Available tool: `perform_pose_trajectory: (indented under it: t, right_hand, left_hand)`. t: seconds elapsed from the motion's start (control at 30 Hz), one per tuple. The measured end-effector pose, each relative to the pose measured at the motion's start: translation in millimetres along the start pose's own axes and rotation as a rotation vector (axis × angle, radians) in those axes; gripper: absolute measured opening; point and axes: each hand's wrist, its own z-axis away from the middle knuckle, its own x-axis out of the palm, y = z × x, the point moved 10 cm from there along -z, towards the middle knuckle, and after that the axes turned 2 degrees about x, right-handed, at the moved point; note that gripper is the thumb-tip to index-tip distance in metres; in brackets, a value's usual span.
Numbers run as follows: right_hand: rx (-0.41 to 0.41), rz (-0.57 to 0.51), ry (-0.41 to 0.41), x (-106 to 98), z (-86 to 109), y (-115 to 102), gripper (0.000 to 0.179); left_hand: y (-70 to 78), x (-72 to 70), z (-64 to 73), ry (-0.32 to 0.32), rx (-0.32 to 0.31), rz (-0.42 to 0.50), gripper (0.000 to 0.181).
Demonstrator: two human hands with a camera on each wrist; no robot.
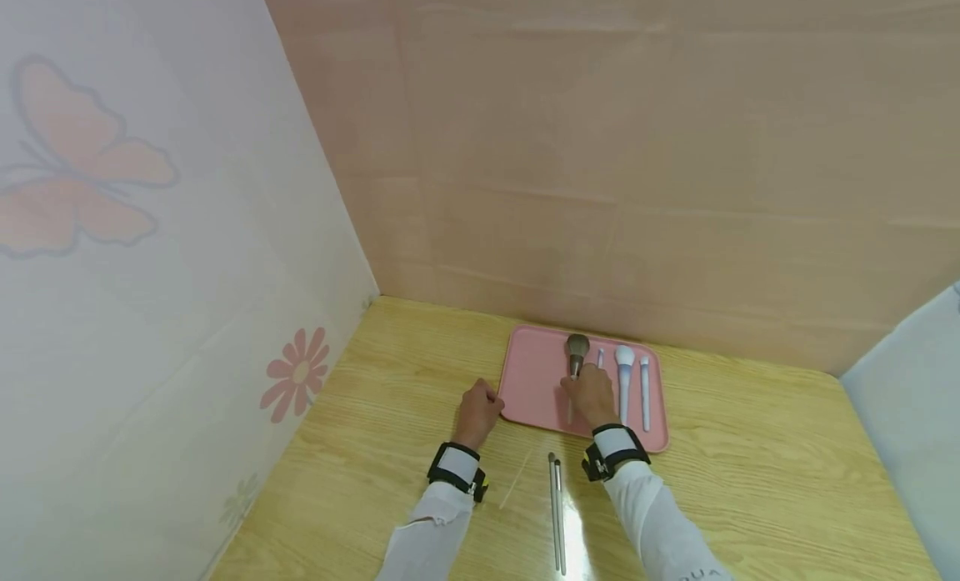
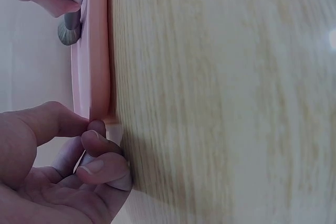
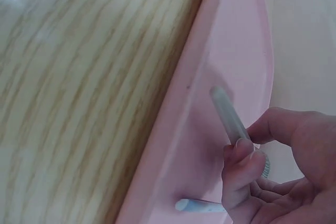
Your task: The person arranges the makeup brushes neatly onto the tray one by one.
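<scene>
Setting: wooden table [image 1: 390, 373] in a corner, pink wall behind, pale wall with butterfly and flower prints to the left
Tray [image 1: 534, 381]: pink, flat on the table near the back wall
Right hand [image 1: 592, 393]: over the tray, grip pinching the handle of a grey brush [image 1: 577, 353] lying on it
Left hand [image 1: 477, 410]: grip pinching the tray's left edge
Tray also holds: three pale blue brushes [image 1: 624, 373], right of the grey one
Table front: two slim brushes [image 1: 556, 506] between the forearms
</scene>
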Motion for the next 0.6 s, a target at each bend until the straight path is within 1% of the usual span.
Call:
perform_pose_trajectory:
  t: [0.3,0.6]
  right_hand:
    - [0.010,0.047,-0.012,0,-4.2,9,0.025]
    - [0.010,0.050,-0.016,-2,-3.8,10,0.025]
  left_hand:
    - [4.3,2.2,0.3,-0.008,-0.006,-0.008,0.008]
    - [7.0,2.7,1.0,-0.010,-0.003,-0.016,0.009]
